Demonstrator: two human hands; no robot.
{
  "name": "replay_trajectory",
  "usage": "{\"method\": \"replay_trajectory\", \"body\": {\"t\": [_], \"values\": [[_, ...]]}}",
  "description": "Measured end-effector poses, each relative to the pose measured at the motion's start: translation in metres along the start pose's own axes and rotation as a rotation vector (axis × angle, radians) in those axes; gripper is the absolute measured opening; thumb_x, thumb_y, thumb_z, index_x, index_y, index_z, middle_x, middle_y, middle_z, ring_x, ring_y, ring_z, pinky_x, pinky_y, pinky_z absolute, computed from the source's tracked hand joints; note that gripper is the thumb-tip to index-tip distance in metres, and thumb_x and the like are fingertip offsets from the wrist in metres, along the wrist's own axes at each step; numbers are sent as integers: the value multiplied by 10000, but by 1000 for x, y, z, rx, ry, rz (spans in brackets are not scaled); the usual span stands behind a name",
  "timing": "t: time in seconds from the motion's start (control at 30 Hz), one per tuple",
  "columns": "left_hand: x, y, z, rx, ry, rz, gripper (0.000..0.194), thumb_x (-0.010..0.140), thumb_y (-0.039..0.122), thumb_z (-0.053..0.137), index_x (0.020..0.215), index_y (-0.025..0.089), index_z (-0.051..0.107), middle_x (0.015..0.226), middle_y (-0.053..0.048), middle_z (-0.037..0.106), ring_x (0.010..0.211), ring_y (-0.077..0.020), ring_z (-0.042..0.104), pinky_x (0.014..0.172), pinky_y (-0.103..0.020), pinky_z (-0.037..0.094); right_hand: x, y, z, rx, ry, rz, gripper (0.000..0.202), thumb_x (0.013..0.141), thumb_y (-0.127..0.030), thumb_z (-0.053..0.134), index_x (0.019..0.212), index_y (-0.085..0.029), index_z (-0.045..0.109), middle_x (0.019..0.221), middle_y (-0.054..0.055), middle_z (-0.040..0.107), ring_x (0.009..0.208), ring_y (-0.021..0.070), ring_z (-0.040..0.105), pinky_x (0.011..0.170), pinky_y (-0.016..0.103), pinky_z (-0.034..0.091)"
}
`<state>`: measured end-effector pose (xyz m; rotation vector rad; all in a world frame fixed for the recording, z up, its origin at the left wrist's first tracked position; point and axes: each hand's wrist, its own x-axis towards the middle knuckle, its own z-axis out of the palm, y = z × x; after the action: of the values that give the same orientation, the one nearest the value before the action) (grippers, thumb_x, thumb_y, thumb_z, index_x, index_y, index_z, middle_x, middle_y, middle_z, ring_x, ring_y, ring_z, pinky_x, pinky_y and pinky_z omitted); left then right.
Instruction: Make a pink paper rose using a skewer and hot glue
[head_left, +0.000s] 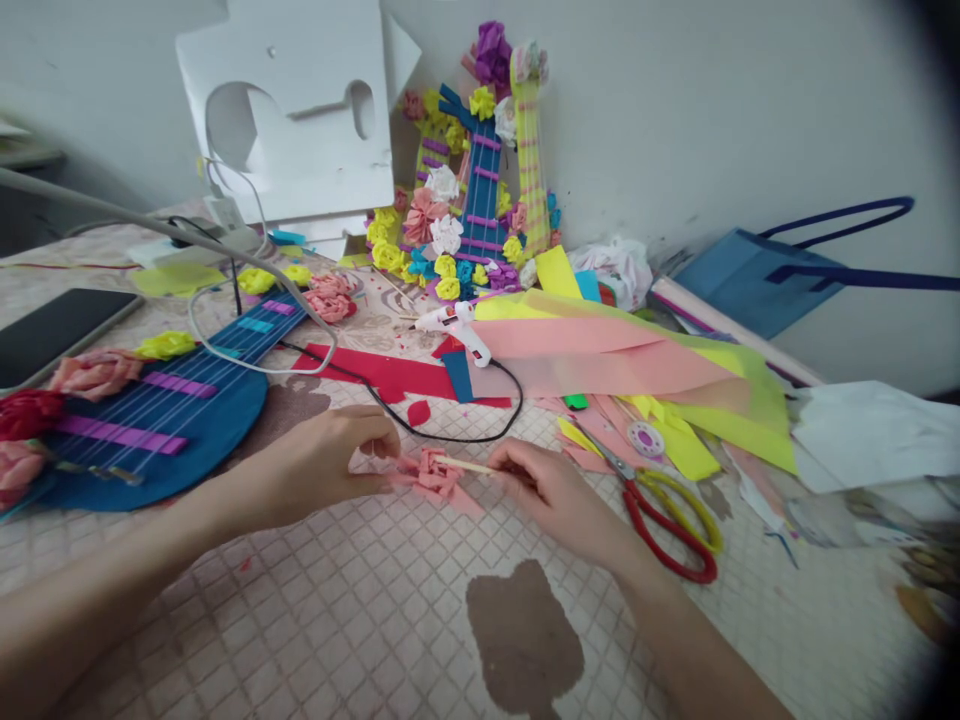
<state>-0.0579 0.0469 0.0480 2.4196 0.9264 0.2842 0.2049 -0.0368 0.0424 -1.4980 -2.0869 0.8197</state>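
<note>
Between my two hands is a pink crepe paper flower, its strip folded in layers around one end of a thin wooden stick. My left hand pinches the loose paper at the flower's left side. In my right hand the other end of the stick is gripped between thumb and fingers. A loose pink flap hangs below the flower toward the table. Just beyond my hands, a white glue gun lies with its black cord curving toward me.
Scissors with red and yellow handles lie right of my right hand. A blue paper guitar with flowers lies at left, near a phone. Pink crepe sheets spread behind. Decorated paper guitars lean on the wall.
</note>
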Motion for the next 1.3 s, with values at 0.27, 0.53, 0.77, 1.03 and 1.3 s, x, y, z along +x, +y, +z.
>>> {"method": "replay_trajectory", "body": {"t": [0.27, 0.53, 0.77, 1.03, 1.3], "values": [[6, -12, 5, 34, 65, 129, 141, 868, 201, 513, 787, 189, 628, 855, -26, 616, 798, -161, 568, 714, -267, 413, -3, 5, 2, -96, -119, -130, 115, 915, -149, 463, 886, -211, 556, 893, 5, 556, 856, 136, 532, 745, 257, 415], [8, -14, 6, 109, 128, 186, 148, 883, 179, 477, 825, 172, 613, 885, -42, 595, 823, -171, 556, 747, -295, 423, -5, -3, 20, -177, -118, -232, 109, 922, -143, 440, 897, -194, 533, 881, 9, 528, 796, 123, 521, 686, 241, 402], [4, -5, 2, 117, 260, 225, 178, 869, 138, 442, 945, 164, 601, 944, -56, 606, 921, -190, 554, 813, -329, 439, -7, -6, 25, -239, -106, -238, 88, 910, -151, 467, 901, -198, 541, 872, 1, 536, 757, 112, 528, 646, 226, 402], [-33, 24, 18, 55, 209, 286, 120, 890, 173, 529, 984, 221, 586, 949, -8, 599, 916, -160, 541, 797, -288, 432, -11, -10, 33, -241, -46, -239, 87, 878, -122, 491, 908, -195, 526, 890, 6, 558, 795, 125, 543, 665, 238, 431], [-53, 27, 53, 144, 244, 285, 200, 875, 133, 543, 1059, 208, 561, 985, -14, 606, 920, -182, 525, 814, -331, 394, -18, -15, 49, -377, 44, -271, 88, 891, -141, 492, 817, -178, 523, 854, 26, 530, 812, 157, 495, 710, 287, 436]]}}
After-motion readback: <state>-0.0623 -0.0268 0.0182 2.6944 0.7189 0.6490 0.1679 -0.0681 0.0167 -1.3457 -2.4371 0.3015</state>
